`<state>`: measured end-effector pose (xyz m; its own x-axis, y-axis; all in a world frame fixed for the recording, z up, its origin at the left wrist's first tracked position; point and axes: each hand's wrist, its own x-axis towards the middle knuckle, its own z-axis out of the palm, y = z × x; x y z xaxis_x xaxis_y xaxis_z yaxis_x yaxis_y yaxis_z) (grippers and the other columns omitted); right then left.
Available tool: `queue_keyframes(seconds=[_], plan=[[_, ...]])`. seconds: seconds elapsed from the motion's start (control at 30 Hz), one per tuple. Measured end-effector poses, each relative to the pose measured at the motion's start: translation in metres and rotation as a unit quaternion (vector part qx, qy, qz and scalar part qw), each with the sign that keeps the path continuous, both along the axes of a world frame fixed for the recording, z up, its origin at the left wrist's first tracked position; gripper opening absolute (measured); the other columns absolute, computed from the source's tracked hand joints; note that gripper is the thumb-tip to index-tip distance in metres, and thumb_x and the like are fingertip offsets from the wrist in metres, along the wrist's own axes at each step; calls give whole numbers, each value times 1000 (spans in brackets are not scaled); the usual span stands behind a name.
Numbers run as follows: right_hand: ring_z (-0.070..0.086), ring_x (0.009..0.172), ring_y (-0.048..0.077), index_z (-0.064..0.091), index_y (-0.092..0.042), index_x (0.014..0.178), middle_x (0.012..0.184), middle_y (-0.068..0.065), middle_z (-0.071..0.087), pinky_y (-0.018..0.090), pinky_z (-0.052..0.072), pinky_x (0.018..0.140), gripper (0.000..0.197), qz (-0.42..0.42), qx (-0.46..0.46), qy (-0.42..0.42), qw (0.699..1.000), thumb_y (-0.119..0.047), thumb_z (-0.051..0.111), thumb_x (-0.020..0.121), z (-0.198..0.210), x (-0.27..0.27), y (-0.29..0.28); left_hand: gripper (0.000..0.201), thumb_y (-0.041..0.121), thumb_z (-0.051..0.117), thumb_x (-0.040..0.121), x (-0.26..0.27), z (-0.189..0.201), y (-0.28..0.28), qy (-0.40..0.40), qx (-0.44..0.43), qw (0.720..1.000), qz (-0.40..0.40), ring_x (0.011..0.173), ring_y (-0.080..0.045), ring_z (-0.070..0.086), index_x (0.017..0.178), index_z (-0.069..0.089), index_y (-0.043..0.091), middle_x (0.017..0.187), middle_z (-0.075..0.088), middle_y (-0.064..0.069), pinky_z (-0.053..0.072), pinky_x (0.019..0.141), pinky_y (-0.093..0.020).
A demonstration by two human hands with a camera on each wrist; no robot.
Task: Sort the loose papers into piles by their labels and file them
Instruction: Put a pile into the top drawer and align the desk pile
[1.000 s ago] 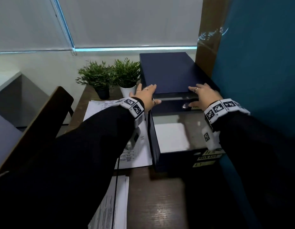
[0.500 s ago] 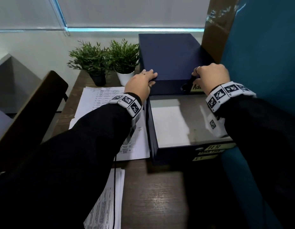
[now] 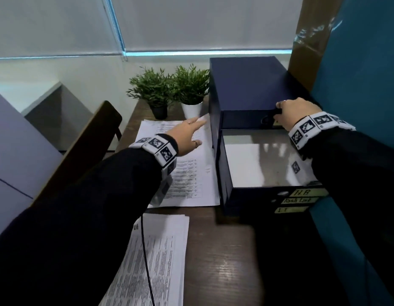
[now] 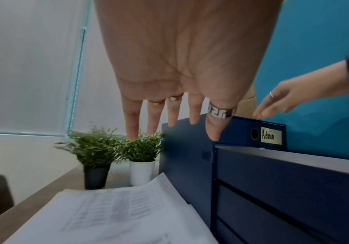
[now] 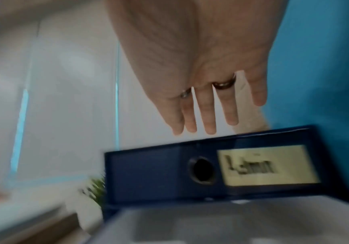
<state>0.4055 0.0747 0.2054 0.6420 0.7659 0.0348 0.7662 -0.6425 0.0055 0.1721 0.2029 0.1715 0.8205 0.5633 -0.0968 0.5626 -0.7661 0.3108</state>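
"Admin" binder (image 3: 246,85) lies on the binder stack (image 3: 264,195) at 3 o'clock on the desk (image 3: 215,250). Paper pile (image 3: 191,173) at the stack's 9 o'clock; second pile (image 3: 156,261) at 6; potted plants (image 3: 169,89) at 12.

A dark wood-grain desk (image 3: 218,257) stood against a pale wall, beneath a window covered by a white roller blind (image 3: 202,23) with a thin strip of bluish daylight along its lower edge. A teal partition (image 3: 363,62) closed off the right side, with a brown panel (image 3: 310,40) beside it. A dark wooden chair back (image 3: 85,146) stood at the desk's left edge, and two small potted plants (image 3: 169,89), one in a black pot and one in white, sat at the far end.
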Motion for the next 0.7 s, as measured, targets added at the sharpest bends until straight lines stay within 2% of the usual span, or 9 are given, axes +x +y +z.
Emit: queue_keyframes(seconds=[0.1,0.2,0.27,0.33,0.4,0.5,0.6,0.63,0.7], plan=[[56,107,35,59,-16,120,117,15,61,41,46,91,33,0,128,61,990,-28,51,91,12,-31,2,61,25,51,94,-45,-10,-4,39,-24,998,38,143,-21,18,147,22,18,155,19,-7,18,112,-30],[61,100,21,62,-17,115,105,2,66,32,45,93,28,89,295,170,936,-26,53,90,16,-89,6,59,29,51,94,-86,-28,-1,82,-66,991,86,138,-23,28,146,26,17,151,29,-7,25,108,-31],[64,82,17,64,-15,111,92,-2,67,32,49,85,23,145,311,291,893,-22,56,90,3,-131,9,59,30,53,93,-109,-45,8,101,-88,984,120,136,-24,31,145,28,16,149,32,-9,27,107,-31],[62,64,12,61,-12,112,81,-2,66,30,51,69,22,134,283,439,842,-17,55,91,-27,-163,10,59,29,52,94,-129,-68,19,129,-94,978,131,138,-23,29,145,28,13,150,32,-9,26,108,-29],[60,58,11,55,-10,116,81,-1,64,24,47,59,25,65,232,556,796,-15,53,92,-68,-186,10,60,31,50,95,-142,-93,28,159,-91,975,124,140,-22,23,146,24,10,152,26,-9,21,110,-28],[59,53,8,48,-9,121,86,1,61,23,42,57,30,-74,179,639,744,-15,53,92,-133,-210,10,62,37,41,97,-152,-126,34,216,-102,967,93,143,-24,15,147,16,9,156,14,-10,16,114,-31],[58,73,15,49,-16,106,100,5,54,33,41,75,16,-207,138,634,732,-21,53,92,-185,-220,10,60,40,33,99,-157,-153,40,253,-107,960,56,143,-28,12,145,19,6,156,13,-13,12,116,-37],[55,77,20,50,-15,98,97,7,54,36,42,80,10,-249,142,625,726,-22,54,91,-195,-224,10,57,40,34,98,-159,-159,41,251,-110,961,48,142,-30,16,143,24,5,154,18,-15,14,116,-38],[52,67,22,51,-10,82,75,7,55,39,45,84,11,-335,212,627,671,-18,55,88,-208,-227,12,55,40,36,98,-165,-171,46,238,-119,963,40,140,-30,20,140,29,7,153,21,-14,18,115,-40]])
